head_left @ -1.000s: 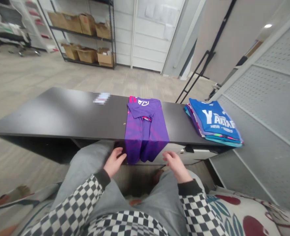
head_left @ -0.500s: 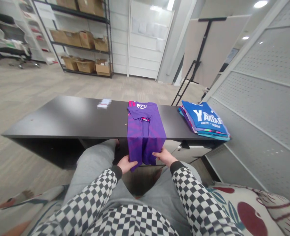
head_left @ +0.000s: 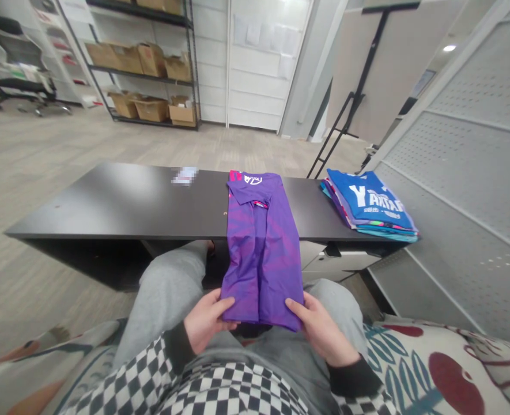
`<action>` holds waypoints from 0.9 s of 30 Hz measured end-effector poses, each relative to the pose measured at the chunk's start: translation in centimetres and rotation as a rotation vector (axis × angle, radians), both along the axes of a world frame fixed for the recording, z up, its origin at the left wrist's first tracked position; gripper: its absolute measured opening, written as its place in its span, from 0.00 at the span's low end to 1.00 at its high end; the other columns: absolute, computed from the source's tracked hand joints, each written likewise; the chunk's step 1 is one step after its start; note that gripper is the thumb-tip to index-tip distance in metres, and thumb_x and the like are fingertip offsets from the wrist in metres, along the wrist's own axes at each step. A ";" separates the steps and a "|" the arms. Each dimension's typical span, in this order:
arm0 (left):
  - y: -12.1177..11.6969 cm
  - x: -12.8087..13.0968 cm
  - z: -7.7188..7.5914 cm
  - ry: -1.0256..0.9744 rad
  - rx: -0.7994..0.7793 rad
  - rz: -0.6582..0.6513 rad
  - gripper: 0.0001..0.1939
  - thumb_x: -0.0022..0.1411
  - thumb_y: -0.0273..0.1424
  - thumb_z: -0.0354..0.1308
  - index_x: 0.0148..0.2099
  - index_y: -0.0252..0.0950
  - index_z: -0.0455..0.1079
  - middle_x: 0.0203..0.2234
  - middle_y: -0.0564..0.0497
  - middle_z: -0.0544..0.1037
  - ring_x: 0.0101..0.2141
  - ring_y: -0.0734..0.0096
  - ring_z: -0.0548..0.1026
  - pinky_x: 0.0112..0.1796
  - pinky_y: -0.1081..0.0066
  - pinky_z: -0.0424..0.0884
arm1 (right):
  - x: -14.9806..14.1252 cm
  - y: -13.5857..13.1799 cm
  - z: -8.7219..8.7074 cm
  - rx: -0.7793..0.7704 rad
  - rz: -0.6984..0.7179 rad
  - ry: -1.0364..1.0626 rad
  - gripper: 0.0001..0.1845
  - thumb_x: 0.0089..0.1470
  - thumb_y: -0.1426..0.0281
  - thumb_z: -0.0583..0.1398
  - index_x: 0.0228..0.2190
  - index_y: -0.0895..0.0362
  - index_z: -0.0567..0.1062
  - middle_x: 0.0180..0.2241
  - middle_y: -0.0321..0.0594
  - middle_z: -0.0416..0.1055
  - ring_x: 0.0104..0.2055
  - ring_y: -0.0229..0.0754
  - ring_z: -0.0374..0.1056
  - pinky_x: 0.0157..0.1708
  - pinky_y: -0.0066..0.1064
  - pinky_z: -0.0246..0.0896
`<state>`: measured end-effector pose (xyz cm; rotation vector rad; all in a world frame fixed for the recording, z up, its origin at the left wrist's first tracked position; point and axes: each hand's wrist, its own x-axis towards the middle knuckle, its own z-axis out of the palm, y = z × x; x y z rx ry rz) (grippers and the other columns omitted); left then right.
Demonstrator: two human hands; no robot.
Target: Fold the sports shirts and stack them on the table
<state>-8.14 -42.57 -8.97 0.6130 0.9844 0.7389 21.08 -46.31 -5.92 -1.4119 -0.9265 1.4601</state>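
A purple jersey (head_left: pixel 261 242), folded lengthwise into a long strip, runs from the black table (head_left: pixel 120 202) down to my lap. Its collar end lies on the tabletop. My left hand (head_left: pixel 205 323) pinches the bottom left corner of the hem, thumb on top. My right hand (head_left: pixel 321 331) grips the bottom right corner the same way. The hem is lifted off the table's edge and stretched toward me above my grey trousers.
A stack of folded jerseys (head_left: pixel 369 204), blue one on top, sits at the table's right end. A small white item (head_left: pixel 184 175) lies on the far table edge. A perforated grey partition (head_left: pixel 475 173) stands on the right, shelving with cardboard boxes (head_left: pixel 146 63) behind.
Both hands closed on the hanging hem of the purple jersey and drew it up and toward me, so the strip now stretches from table to lap.
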 end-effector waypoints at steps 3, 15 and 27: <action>-1.6 -0.7 1.8 0.066 0.019 0.007 0.41 0.56 0.44 0.79 0.66 0.38 0.70 0.40 0.45 0.87 0.33 0.63 0.85 0.34 0.68 0.81 | -0.4 -2.8 0.9 -0.074 -0.109 0.033 0.32 0.52 0.50 0.77 0.51 0.54 0.79 0.28 0.33 0.78 0.20 0.37 0.68 0.19 0.26 0.60; 0.3 -4.2 6.0 0.618 0.987 -0.403 0.24 0.60 0.28 0.72 0.58 0.50 0.84 0.49 0.47 0.88 0.49 0.53 0.85 0.51 0.60 0.82 | 4.4 -3.3 7.3 0.221 0.232 -0.638 0.29 0.50 0.60 0.78 0.55 0.44 0.88 0.55 0.44 0.86 0.56 0.59 0.82 0.58 0.46 0.79; 13.8 -3.2 14.5 0.564 1.356 -0.228 0.11 0.72 0.33 0.60 0.46 0.45 0.86 0.36 0.46 0.82 0.37 0.61 0.80 0.41 0.65 0.77 | 7.2 11.2 15.9 0.609 0.293 -0.714 0.13 0.64 0.58 0.68 0.31 0.50 0.88 0.32 0.43 0.79 0.33 0.47 0.74 0.35 0.35 0.71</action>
